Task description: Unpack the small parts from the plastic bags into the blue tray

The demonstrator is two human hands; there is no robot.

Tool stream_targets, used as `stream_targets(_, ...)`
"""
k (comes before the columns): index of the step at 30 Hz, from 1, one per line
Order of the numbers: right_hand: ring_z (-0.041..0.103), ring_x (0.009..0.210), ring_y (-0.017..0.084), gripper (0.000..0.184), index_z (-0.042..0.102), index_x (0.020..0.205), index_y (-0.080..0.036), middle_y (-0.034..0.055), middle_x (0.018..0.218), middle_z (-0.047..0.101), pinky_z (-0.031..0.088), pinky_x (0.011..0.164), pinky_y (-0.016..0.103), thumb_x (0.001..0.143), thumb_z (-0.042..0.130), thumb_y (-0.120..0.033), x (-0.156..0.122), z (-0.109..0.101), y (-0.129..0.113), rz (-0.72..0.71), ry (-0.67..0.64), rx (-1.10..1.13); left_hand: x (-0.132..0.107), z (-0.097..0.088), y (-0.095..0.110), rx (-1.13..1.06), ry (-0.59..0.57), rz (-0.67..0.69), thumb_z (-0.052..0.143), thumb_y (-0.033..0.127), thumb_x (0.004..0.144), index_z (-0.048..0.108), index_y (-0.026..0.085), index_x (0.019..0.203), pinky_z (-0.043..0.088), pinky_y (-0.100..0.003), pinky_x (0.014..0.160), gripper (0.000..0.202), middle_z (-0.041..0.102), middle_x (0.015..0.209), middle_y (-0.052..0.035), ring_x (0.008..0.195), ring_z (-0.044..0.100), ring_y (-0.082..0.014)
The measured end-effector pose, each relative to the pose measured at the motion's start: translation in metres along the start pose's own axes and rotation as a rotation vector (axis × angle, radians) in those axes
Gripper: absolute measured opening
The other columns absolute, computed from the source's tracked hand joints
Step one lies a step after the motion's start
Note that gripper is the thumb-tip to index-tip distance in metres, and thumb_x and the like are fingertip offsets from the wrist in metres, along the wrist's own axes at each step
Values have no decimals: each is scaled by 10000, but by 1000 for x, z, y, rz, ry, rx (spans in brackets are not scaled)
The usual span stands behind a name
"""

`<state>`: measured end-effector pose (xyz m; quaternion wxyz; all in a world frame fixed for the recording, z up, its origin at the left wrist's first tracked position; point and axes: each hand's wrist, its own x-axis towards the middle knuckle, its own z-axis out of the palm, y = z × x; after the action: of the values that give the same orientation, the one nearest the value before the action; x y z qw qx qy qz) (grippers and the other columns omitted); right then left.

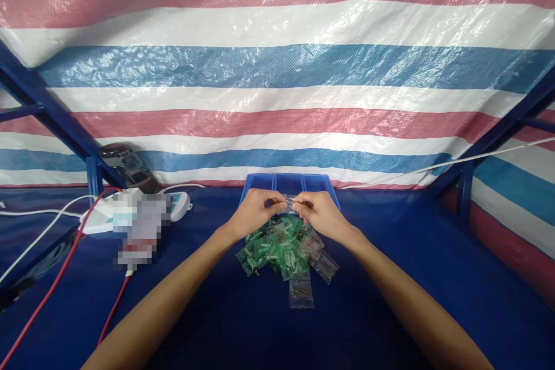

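Note:
My left hand [255, 211] and my right hand [318, 213] meet just above a heap of small plastic bags [281, 248] with green parts inside. Both hands pinch the same small clear bag [288, 201] between thumbs and fingers, each at one end. The heap lies on the dark blue table cloth [260, 324], right in front of a blue plastic bin [289, 184]. One clear bag [301, 291] with small dark pieces lies apart at the near edge of the heap.
A white power strip [173, 205] with white and red cables [65, 266] sits at the left, beside a blurred-out patch. A dark device [128, 165] stands behind it. Blue frame bars rise at both sides; a striped tarpaulin closes the back.

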<state>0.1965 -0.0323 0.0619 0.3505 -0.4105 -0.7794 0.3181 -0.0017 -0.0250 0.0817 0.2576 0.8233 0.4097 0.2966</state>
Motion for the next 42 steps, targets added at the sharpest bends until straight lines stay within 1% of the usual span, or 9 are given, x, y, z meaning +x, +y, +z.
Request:
stream_targets(5,533,487,102,190,551,694,-174,-19,586,546,385,490,212,863,474,-210,0,0,2,50,-51,77,1,4,-1,-107,-18,-19,544,365,864,666,160,806,427,-203,582,245,644,719,-6,612,553,-109)
stream_targets(9,506,488,92,244,551,668,-169,-19,576,534,354,492,210,885,459,-235,0,-1,-1,21,-51,7,2,7,-6,-190,-20,-21,524,364,877,651,157,820,451,-210,583,250,636,742,-13,595,555,-103)
stream_targets(15,480,510,88,250,569,672,-162,-23,573,531,319,514,221,889,478,-246,-1,-4,-9,-16,-18,-117,1,8,-6,-132,35,-16,548,367,868,680,156,817,444,-204,561,254,654,725,-13,574,553,-102)
stream_targets(23,453,506,86,264,572,655,-169,-31,555,513,293,505,224,886,497,-272,-2,-3,-10,-55,-22,-166,-1,10,-1,-63,99,-3,541,388,870,706,160,814,436,-210,549,287,681,715,-27,567,559,-113)
stream_targets(29,492,541,97,204,610,703,-172,-16,606,580,330,544,229,873,516,-235,0,-5,-10,-45,1,-221,0,8,1,-110,-7,-45,551,361,859,698,163,792,465,-204,558,256,684,707,-17,549,590,-109)
stream_targets(31,522,591,108,166,608,716,-174,-4,656,606,353,575,230,858,546,-233,0,-5,-10,-53,25,-236,0,8,-1,-121,-5,-66,559,364,852,699,162,772,468,-203,553,259,682,691,-15,543,597,-111)
stream_targets(36,551,634,119,77,607,789,-175,10,724,634,395,615,233,842,582,-225,1,-2,-6,-68,69,-235,2,10,-7,-260,87,-156,599,393,822,684,133,780,440,-188,468,276,650,601,-22,525,596,-123)
stream_targets(39,541,618,122,105,625,807,-176,16,721,626,407,620,242,865,549,-219,0,1,-3,-116,144,-293,3,10,-7,-434,52,-242,638,398,787,665,111,773,447,-194,434,288,675,646,-53,533,623,-143)
stream_targets(42,567,675,137,165,657,905,-184,47,836,642,435,644,255,901,496,-221,-1,3,-1,-210,204,-362,3,11,-5,-625,46,-354,689,389,744,662,97,817,499,-220,472,302,699,699,-84,584,668,-181)
